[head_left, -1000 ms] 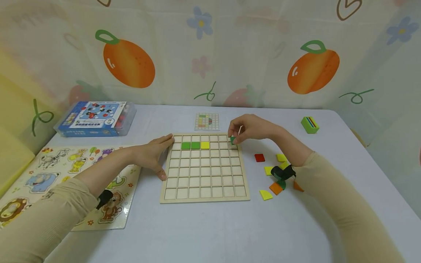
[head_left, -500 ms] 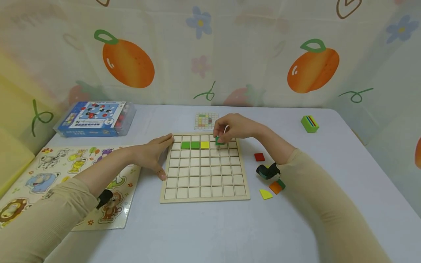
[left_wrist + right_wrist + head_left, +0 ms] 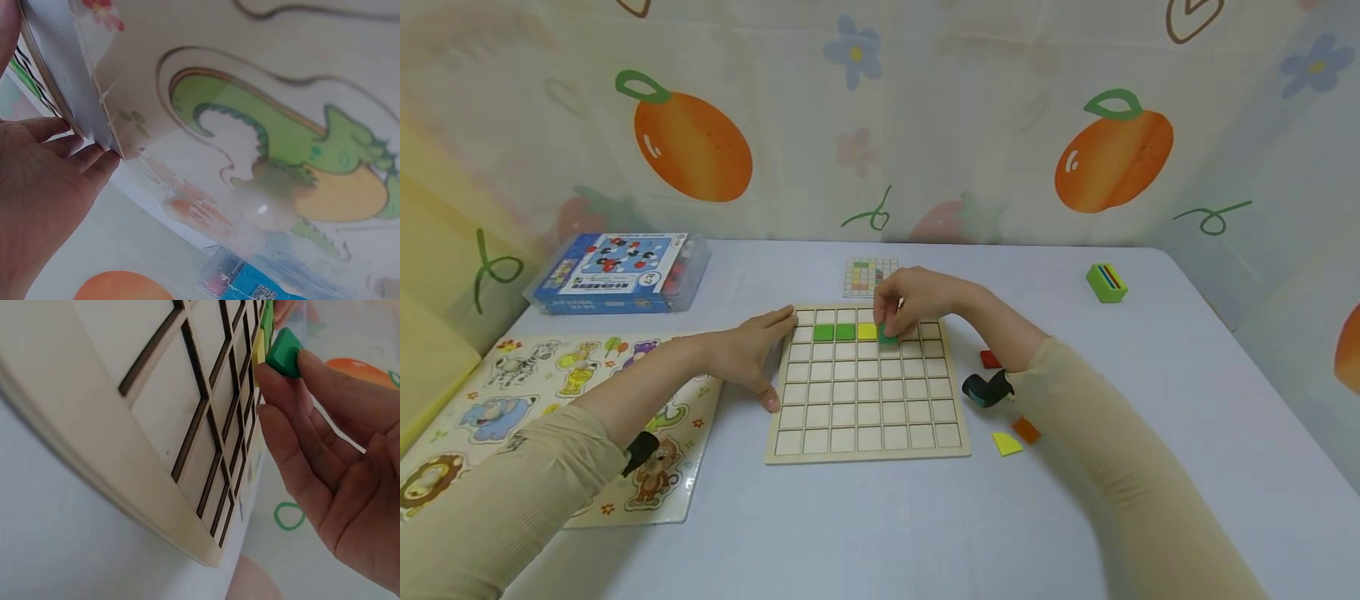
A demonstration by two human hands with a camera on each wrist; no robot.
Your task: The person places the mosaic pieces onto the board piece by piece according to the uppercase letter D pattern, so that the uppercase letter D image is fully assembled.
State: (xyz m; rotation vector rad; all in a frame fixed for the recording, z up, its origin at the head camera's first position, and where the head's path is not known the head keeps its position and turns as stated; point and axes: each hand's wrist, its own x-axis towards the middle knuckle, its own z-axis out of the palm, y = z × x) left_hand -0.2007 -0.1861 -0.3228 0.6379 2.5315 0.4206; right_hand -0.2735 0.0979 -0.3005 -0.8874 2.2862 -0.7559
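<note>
In the head view, a wooden grid board point(image 3: 868, 413) lies mid-table, with two green square tiles point(image 3: 823, 332) and a yellow square tile point(image 3: 867, 332) side by side in its second row. My right hand point(image 3: 917, 298) pinches a darker green tile point(image 3: 285, 354) between thumb and fingers. The tile is over the cell just right of the yellow one; in the right wrist view it looks tilted, its far part covered by fingertips. My left hand point(image 3: 741, 353) rests along the board's left edge, fingers extended and thumb apart.
Right of the board lie a red tile point(image 3: 990, 359), an orange tile point(image 3: 1026, 430) and a yellow quarter-round tile point(image 3: 1007, 444). A pattern card point(image 3: 859, 277) sits behind the board. An animal puzzle board point(image 3: 692, 492), boxed set point(image 3: 617, 271) and small green block point(image 3: 1107, 283) stand farther out.
My right hand has moved left along the board's second row with the green tile, from the right end to beside the yellow tile. My left hand has stayed put.
</note>
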